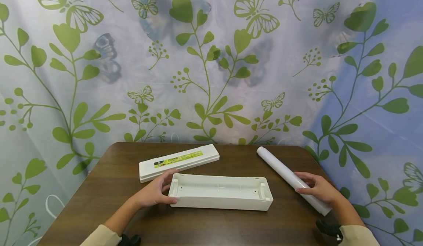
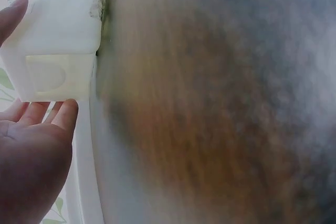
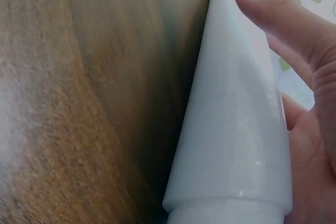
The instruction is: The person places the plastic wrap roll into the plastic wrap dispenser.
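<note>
A long white plastic box base point(image 1: 218, 202) lies open side up on the brown table, with end mounts visible inside. My left hand point(image 1: 154, 190) grips its left end, thumb on the near wall and fingers at the far corner. The left wrist view shows that hand point(image 2: 34, 156) against the box end point(image 2: 52, 77). To the right, a glossy white roll of plastic wrap point(image 1: 281, 168) lies slantwise. My right hand point(image 1: 318, 189) holds it toward its near end. In the right wrist view the thumb overlaps the roll point(image 3: 236, 108) and the fingertips are hidden behind it.
A white lid point(image 1: 185, 161) with a green-yellow label lies behind the box base, near the left hand's fingers. The brown table point(image 1: 238, 227) has its far edge against a curtain point(image 1: 211, 91) printed with leaves and butterflies. Dark straps show at both wrists.
</note>
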The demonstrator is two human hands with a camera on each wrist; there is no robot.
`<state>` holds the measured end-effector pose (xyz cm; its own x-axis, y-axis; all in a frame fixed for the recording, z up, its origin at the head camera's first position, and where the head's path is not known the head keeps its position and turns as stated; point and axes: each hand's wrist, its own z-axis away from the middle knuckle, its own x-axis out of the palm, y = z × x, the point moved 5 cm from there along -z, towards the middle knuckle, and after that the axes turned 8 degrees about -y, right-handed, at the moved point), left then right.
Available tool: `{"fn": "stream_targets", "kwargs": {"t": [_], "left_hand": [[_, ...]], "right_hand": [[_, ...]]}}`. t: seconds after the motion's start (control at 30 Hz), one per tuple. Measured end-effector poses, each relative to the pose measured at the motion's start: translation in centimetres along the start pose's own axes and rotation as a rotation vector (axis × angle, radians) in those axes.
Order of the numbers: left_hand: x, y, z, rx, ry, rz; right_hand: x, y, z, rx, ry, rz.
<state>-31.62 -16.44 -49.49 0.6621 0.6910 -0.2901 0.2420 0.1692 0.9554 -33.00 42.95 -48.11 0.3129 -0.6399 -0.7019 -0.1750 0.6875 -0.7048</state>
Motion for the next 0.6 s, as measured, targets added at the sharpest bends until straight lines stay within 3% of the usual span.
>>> {"fn": "stream_targets", "kwargs": {"t": [0.23, 0.6], "left_hand": [[-0.05, -0.32, 0.09, -0.009, -0.018, 0.071], [-0.08, -0.09, 0.12, 0.009, -0.029, 0.071]], "right_hand": [[-0.13, 0.33, 0.01, -0.013, -0.014, -0.052], [-0.12, 0.94, -0.2, 0.038, -0.08, -0.089]]}}
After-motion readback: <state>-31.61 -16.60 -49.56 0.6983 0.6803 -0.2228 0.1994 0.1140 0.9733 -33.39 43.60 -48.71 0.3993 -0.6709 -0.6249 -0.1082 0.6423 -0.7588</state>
